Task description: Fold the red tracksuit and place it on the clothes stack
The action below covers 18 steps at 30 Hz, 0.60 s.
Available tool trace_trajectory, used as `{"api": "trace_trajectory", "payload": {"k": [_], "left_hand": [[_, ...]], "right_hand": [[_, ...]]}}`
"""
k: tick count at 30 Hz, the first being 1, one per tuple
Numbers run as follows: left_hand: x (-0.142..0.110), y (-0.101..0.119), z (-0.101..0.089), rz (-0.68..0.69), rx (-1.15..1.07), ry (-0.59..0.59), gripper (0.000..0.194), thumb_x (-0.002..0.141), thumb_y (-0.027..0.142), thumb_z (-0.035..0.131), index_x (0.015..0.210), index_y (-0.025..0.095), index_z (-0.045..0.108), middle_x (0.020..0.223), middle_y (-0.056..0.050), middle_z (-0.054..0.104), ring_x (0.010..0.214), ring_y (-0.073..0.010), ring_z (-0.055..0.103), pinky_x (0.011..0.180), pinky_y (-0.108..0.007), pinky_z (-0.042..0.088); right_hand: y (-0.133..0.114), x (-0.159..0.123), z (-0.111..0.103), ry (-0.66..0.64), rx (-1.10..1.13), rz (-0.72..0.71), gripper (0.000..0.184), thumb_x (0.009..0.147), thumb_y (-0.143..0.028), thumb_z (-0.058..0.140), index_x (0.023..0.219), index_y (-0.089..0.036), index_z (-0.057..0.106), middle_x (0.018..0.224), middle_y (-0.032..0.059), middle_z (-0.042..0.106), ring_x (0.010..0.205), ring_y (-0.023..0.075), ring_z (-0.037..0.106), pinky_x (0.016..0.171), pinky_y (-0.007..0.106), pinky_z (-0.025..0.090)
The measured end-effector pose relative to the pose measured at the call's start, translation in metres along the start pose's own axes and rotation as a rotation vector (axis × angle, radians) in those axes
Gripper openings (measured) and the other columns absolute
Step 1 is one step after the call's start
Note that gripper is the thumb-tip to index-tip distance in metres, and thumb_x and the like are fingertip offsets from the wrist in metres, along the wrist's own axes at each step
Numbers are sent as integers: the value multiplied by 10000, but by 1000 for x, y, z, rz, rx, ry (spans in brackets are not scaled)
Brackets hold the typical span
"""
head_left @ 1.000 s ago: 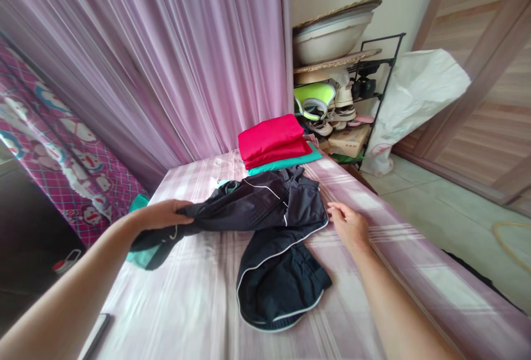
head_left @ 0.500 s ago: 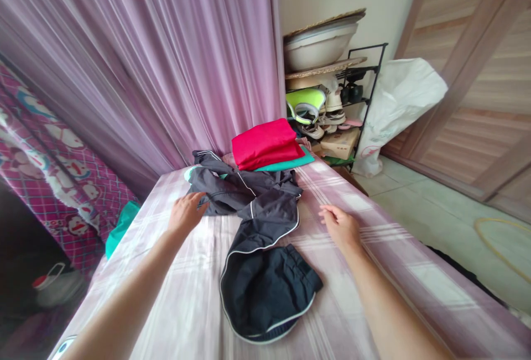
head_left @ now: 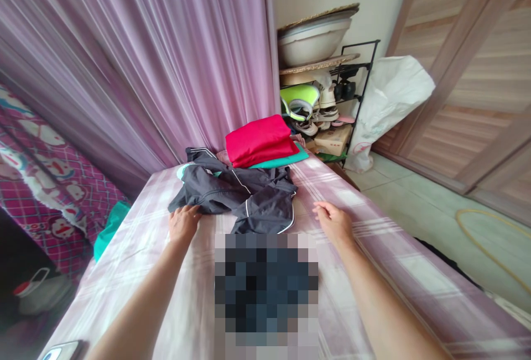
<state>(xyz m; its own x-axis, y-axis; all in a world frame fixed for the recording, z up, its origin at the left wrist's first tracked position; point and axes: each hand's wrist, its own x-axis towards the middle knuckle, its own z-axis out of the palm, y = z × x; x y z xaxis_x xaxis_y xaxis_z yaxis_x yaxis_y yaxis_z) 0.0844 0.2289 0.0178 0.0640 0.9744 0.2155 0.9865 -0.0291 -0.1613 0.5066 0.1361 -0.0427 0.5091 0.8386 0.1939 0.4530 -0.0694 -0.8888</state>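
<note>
A dark navy garment with white piping (head_left: 232, 191) lies crumpled on the pink plaid bedsheet (head_left: 124, 277). A pixelated patch (head_left: 266, 293) hides its lower part. My left hand (head_left: 185, 224) rests against the garment's near left edge, its fingers not gripping. My right hand (head_left: 334, 224) lies on the sheet just right of the garment, holding nothing. Beyond the garment sits a folded red cloth (head_left: 259, 140) on a folded teal cloth (head_left: 282, 160).
A phone (head_left: 62, 350) lies at the bed's near left corner, and teal fabric (head_left: 110, 233) hangs at the left edge. Behind the bed are a purple curtain (head_left: 166, 45) and a rack (head_left: 357, 72) with shoes, a basin and a box. A white sack (head_left: 388, 100) leans beside it.
My left hand has let go of the dark garment and moved to its near edge. The sleeve now lies spread toward the far left. The view has shifted slightly left.
</note>
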Motion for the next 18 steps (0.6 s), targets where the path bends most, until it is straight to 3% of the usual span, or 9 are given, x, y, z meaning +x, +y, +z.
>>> {"api": "trace_trajectory", "payload": {"k": [3, 6, 9, 13, 15, 18], "left_hand": [[4, 1, -3, 35, 17, -6, 363, 929, 306, 401, 1032, 260, 746, 1080, -83, 732, 1054, -298, 615, 946, -430, 417], [6, -3, -24, -3, -1, 58, 398, 945, 310, 357, 1104, 215, 708, 1120, -117, 708, 1076, -307, 604, 928, -429, 421], [8, -14, -70, -88, -52, 255, 403, 942, 288, 351, 1145, 149, 670, 1105, -141, 699, 1085, -303, 598, 943, -426, 418], [5, -38, -132, -2, -23, 492, 400, 971, 308, 312, 1103, 153, 656, 1044, -81, 701, 1078, -255, 582, 1040, -439, 361], [0, -55, -143, 41, 72, 489, 399, 977, 321, 296, 1096, 190, 654, 1006, -41, 702, 1055, -227, 571, 1069, -439, 334], [-12, -76, -133, 41, 203, 275, 368, 936, 232, 333, 1081, 221, 671, 955, -9, 710, 994, -209, 572, 1089, -466, 301]], "right_hand": [[0, 0, 1, 9, 6, -8, 298, 779, -382, 476, 872, -250, 726, 770, 21, 776, 665, 201, 720, 659, 305, 527], [0, 0, 1, -1, 6, -13, 299, 781, -369, 476, 887, -247, 727, 780, 22, 777, 656, 196, 716, 654, 302, 528], [0, 0, 0, -14, -9, 0, 288, 782, -355, 478, 886, -245, 723, 777, 19, 775, 654, 193, 715, 660, 300, 526], [0, 0, -2, -20, -33, 8, 280, 785, -340, 479, 889, -244, 721, 769, 15, 771, 660, 194, 717, 666, 301, 522], [0, 0, -1, -14, -36, -3, 276, 790, -340, 481, 887, -244, 721, 771, 14, 772, 665, 194, 718, 664, 297, 522], [1, 0, 0, -11, -32, -5, 275, 795, -341, 481, 887, -243, 722, 781, 12, 774, 670, 193, 721, 659, 294, 523]]}}
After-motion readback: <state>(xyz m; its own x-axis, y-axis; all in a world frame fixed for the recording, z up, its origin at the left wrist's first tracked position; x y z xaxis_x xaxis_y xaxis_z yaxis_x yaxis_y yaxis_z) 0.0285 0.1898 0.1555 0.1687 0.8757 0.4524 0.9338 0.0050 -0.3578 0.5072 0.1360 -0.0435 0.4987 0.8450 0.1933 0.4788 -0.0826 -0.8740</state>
